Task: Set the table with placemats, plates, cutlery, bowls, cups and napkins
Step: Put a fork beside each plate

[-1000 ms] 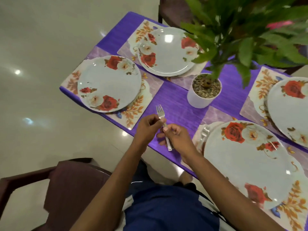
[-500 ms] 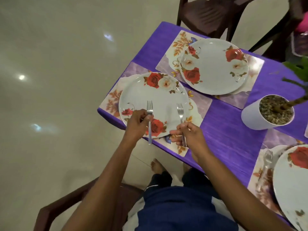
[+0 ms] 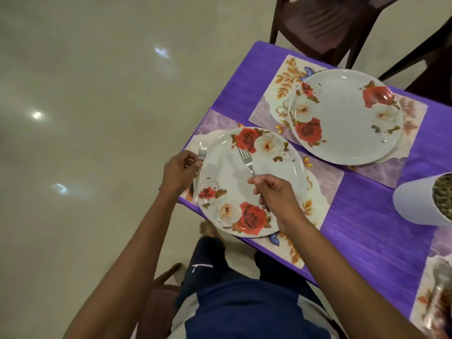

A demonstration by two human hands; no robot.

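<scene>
Forks moved apart | left fingers (image 3: 193, 165) pinch fork (image 3: 199, 167) beside plate (image 3: 225, 172) | right fingers (image 3: 256, 181) pinch second fork (image 3: 245, 160) above it

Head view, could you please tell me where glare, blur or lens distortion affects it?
Head view: bright light reflections glare on the glossy floor; a small highlight sits on the far plate; the table edge splays from wide-angle distortion; the lower-right placemat is smeared; both hands, left and right, and their forks look fairly sharp.

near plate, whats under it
A floral placemat lies under the near plate, on the purple tablecloth. Its middle is covered by the plate, so anything there cannot be seen.
</scene>
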